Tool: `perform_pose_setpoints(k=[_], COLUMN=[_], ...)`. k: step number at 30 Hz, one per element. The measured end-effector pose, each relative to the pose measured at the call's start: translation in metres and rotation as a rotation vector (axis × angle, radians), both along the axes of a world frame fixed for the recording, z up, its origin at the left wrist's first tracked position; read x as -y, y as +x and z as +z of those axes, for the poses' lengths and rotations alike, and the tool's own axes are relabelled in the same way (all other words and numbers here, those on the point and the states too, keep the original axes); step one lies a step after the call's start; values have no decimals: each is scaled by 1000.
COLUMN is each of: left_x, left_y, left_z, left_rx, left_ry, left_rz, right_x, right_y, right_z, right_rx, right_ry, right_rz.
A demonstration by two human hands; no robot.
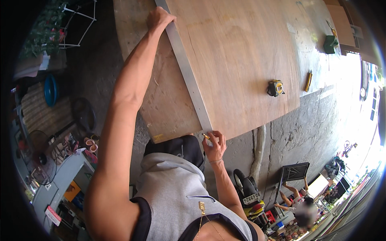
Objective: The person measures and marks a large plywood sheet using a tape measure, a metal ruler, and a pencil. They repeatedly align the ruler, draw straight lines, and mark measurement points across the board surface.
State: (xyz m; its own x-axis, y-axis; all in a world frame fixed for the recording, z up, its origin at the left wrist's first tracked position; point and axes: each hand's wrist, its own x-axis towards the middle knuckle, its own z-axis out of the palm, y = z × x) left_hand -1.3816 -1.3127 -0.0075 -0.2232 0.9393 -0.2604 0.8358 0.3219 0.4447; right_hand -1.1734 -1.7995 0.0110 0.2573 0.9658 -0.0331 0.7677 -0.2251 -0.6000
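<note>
A long metal straightedge (184, 66) lies across a large plywood sheet (237, 52), running from the far edge to the near edge. My left hand (159, 19) is closed at its far end and presses down on it. At the near end, my right hand (216, 144) pinches a short yellow-and-black pencil (206, 137) beside the straightedge and the sheet's near edge. The pencil's tip is too small to make out. On the right part of the sheet rests a yellow-and-black tape measure (276, 88), away from both hands.
A yellow utility knife (309, 80) and a green object (330, 44) lie on the grey surface beyond the sheet's right side. A parked motorcycle (250, 193) stands at the lower right, near a person (304, 213) holding a black frame (294, 172). A fan (40, 158) is at left.
</note>
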Motion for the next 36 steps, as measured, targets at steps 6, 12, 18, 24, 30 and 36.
perform_pose_setpoints(k=[6,12,18,24,30,36], left_x=[2,8,5,10,15,22], left_y=[12,18,16,31,33,27], left_z=[9,12,9,10,20,25], left_rx=[-104,-105,-83,-229,-225,-150], left_ry=[-38,8,-108,-82,-95,-41], left_rz=[-14,103,77,99,24,-39], right_x=[2,6,6,6,8,6], right_y=[4,8,10,11,12,9], right_z=[-2,-6,-10,-12,-14,-12], right_rx=[-7,-11,-8,-11,-16,-20], right_ry=[24,28,58,88,107,121], right_rz=[34,102,107,121,123,80])
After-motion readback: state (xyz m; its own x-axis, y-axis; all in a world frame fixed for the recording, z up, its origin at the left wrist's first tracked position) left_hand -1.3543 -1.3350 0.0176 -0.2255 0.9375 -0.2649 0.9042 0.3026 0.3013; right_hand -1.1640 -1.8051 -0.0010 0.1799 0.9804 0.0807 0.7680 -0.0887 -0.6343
